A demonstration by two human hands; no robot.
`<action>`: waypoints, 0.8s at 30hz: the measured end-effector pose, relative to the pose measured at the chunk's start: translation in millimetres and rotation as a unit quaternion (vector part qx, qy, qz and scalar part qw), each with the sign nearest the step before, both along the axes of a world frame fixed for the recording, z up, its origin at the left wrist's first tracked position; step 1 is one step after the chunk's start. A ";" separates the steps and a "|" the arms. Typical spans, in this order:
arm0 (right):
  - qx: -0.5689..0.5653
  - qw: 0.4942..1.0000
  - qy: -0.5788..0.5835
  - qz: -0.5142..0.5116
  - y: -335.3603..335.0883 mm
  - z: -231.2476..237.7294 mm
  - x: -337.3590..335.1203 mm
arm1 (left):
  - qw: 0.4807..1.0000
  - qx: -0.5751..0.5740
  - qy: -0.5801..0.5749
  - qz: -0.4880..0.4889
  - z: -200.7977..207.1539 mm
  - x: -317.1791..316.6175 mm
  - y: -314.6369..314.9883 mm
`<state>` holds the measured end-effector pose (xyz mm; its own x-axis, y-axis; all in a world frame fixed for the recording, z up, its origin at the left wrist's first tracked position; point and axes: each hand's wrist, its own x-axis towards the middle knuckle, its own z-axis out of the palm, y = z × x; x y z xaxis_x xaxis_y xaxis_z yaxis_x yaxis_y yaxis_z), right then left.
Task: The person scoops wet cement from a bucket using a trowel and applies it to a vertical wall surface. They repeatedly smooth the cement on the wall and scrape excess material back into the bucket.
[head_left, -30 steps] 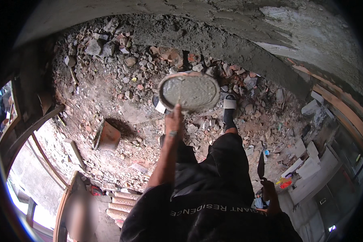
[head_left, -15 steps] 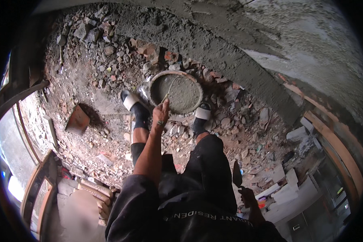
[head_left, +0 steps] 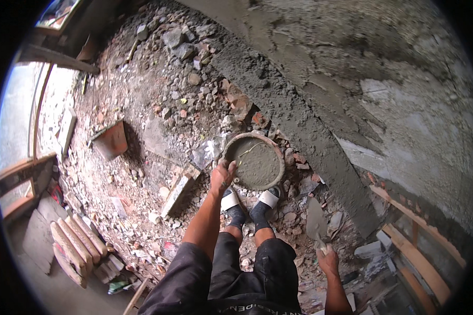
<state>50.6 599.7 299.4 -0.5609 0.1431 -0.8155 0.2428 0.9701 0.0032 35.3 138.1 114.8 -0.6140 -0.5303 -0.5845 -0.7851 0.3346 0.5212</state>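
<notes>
A round tub [head_left: 281, 169] of wet grey mortar [head_left: 257, 169] stands on the rubble just beyond my feet. Across the mortar lies a thin pale cord [head_left: 253, 149], curved. My left hand [head_left: 223, 176] is closed at the tub's left rim, close to one end of the cord; whether it grips the rim, the cord or nothing is hidden. My right hand [head_left: 327, 257], low on the right, is wrapped around the handle of a trowel. The trowel's grey pointed blade [head_left: 316, 220] points away from me over the rubble, apart from the tub.
Wet mortar [head_left: 294, 113] runs in a band along the foot of the rough wall [head_left: 425, 115]. Broken bricks and stones [head_left: 181, 44] cover the ground. A reddish bucket [head_left: 112, 142] lies tipped at left; a block [head_left: 177, 195] is nearer. Filled sacks [head_left: 79, 239] lie lower left, planks [head_left: 417, 262] lower right.
My view has turned, and my feet are now together on the near side of the tub instead of straddling it. The cord my left hand held up lies lower. The trowel has moved forward.
</notes>
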 end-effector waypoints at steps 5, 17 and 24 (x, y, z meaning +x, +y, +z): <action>0.001 1.000 0.010 0.027 -63.4 -33.6 -10.3 | 0.990 -0.041 0.122 -0.057 -20.0 10.9 7.7; 0.102 0.961 0.060 0.249 -139.1 -153.8 -60.8 | 0.990 0.027 0.105 0.088 -46.4 118.3 -35.4; -0.008 0.975 0.067 0.213 -265.1 -257.4 -59.8 | 0.985 0.074 -0.127 0.095 92.4 300.2 81.9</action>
